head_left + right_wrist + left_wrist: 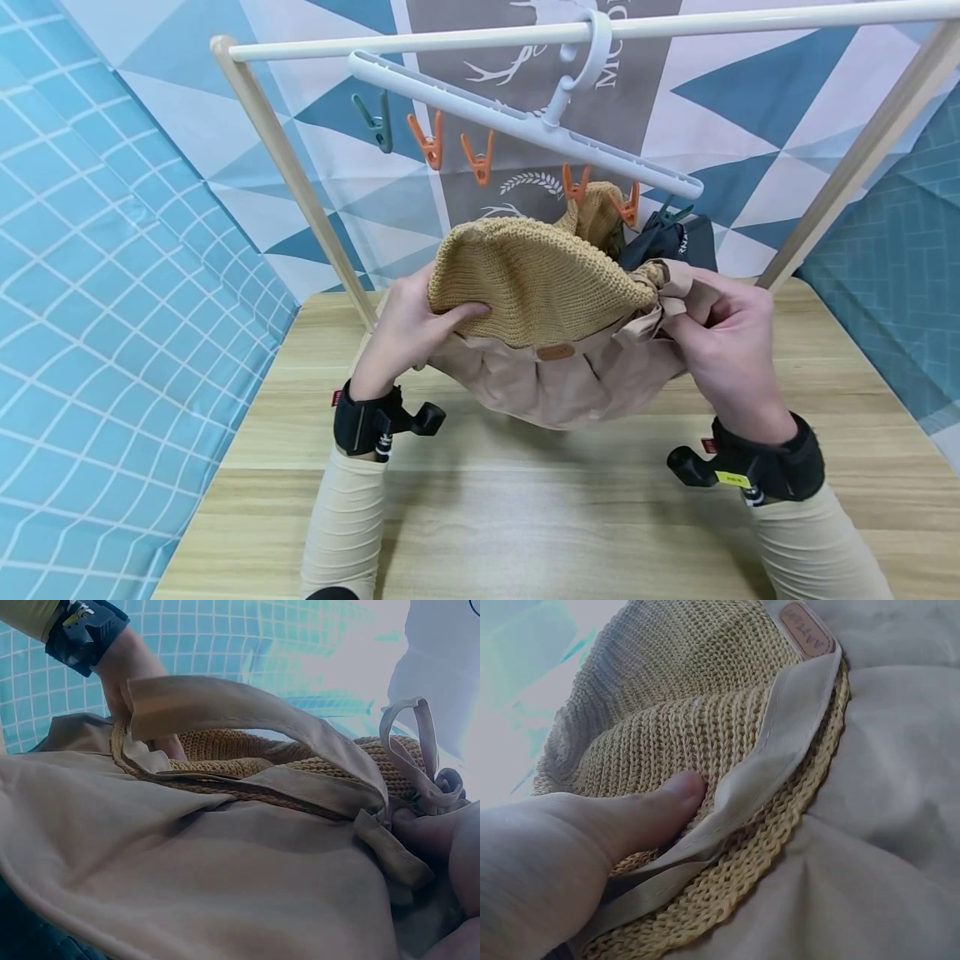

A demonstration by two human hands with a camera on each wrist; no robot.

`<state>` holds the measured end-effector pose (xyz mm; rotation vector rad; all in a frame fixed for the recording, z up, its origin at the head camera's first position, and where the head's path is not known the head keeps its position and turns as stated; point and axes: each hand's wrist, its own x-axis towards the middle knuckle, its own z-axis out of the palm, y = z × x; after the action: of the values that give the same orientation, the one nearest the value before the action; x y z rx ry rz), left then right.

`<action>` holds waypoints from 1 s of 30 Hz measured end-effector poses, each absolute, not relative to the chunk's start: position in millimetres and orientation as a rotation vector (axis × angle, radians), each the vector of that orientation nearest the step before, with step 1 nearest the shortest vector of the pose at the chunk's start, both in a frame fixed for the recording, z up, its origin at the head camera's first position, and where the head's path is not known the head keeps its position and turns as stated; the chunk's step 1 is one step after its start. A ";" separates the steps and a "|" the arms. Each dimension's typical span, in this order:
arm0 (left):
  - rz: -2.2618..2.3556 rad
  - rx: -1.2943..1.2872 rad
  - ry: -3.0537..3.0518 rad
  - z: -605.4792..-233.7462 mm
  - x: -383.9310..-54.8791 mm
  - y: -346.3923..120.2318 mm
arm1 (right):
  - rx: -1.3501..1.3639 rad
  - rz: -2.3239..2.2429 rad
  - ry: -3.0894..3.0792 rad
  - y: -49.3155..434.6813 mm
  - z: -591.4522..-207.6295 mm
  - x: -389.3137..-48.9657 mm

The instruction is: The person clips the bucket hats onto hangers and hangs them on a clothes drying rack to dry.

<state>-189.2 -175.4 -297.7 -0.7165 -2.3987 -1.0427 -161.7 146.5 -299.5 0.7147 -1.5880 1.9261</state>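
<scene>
Both hands hold a sun hat (532, 283) up over the table, its tan knitted crown above a pale beige fabric brim (510, 379). At the hat's left side my left hand (408, 325) grips the edge, thumb lying on the knit. In the left wrist view, that thumb presses the knitted crown (697, 735) beside a beige fabric band (780, 727). A small brown label (556, 352) sits at the front. My right hand (731, 333) pinches the gathered beige fabric at the right end, where a ribbon loop (424, 742) stands up in the right wrist view.
A white hanger (525, 125) hangs tilted from a white rail (420, 43) above the hat, carrying several orange and green clips (429, 142). Behind the hat are another tan knitted piece (600, 212) and a dark cloth item (663, 242). Wooden table (525, 517) lies below.
</scene>
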 end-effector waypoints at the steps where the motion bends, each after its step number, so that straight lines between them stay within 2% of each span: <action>1: -1.046 -0.713 -2.388 -297.5 -189.2 -175.5 | 0.715 1.927 -1.594 146.4 -299.7 -162.0; 12: -1.120 -0.725 -2.309 -293.5 -188.4 -179.0 | 0.738 2.018 -1.703 149.8 -299.4 -158.1; 19: -1.093 -0.744 -2.301 -293.4 -188.1 -180.4 | 1.037 2.064 -1.751 154.9 -291.1 -158.2; 30: -0.883 -0.805 -2.338 -296.7 -189.7 -179.0 | 1.101 1.574 -1.891 154.7 -284.4 -157.7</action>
<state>-189.7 -179.0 -296.7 -0.8047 -2.3385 -0.8831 -157.7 154.7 -284.4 1.1005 -1.8911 1.5737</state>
